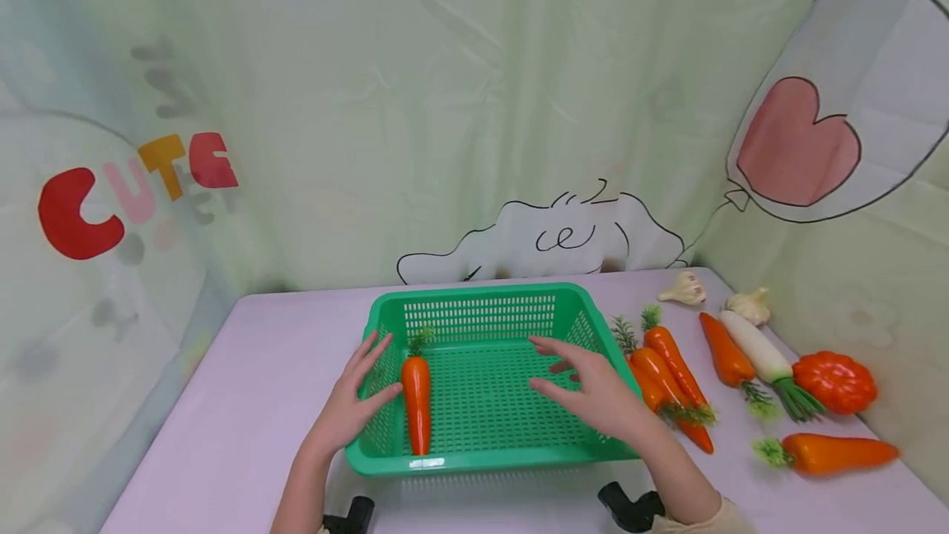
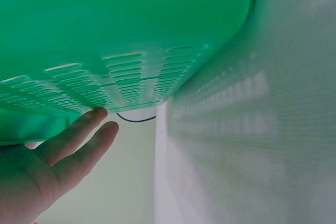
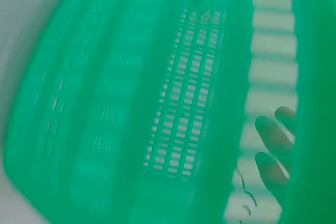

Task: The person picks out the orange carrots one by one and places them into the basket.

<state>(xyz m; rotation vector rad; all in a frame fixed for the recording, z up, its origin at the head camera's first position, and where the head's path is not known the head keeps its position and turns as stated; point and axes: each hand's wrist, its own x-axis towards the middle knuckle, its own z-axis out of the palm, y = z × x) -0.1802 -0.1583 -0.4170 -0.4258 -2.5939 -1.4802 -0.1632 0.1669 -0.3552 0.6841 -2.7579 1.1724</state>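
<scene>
A green plastic basket (image 1: 489,394) with slotted walls stands on the table, and one carrot (image 1: 418,406) lies lengthwise along its left side, leafy end away from me. My left hand (image 1: 352,406) is at the basket's left rim, fingers spread and thumb reaching over towards the carrot. From the left wrist view, fingers (image 2: 86,156) stretch along the outside of the slotted wall. Over the right part of the basket hovers my right hand (image 1: 593,381), fingers apart, nothing between them. Its fingers (image 3: 273,135) show beside the green wall in the blurred right wrist view.
Right of the basket lie several more carrots (image 1: 670,361), with another carrot (image 1: 841,453) nearer the front. Around them are a white radish (image 1: 756,344), a red ribbed vegetable (image 1: 834,381) and two garlic bulbs, one garlic bulb (image 1: 685,289) at the back. Curtains (image 1: 334,147) enclose the table.
</scene>
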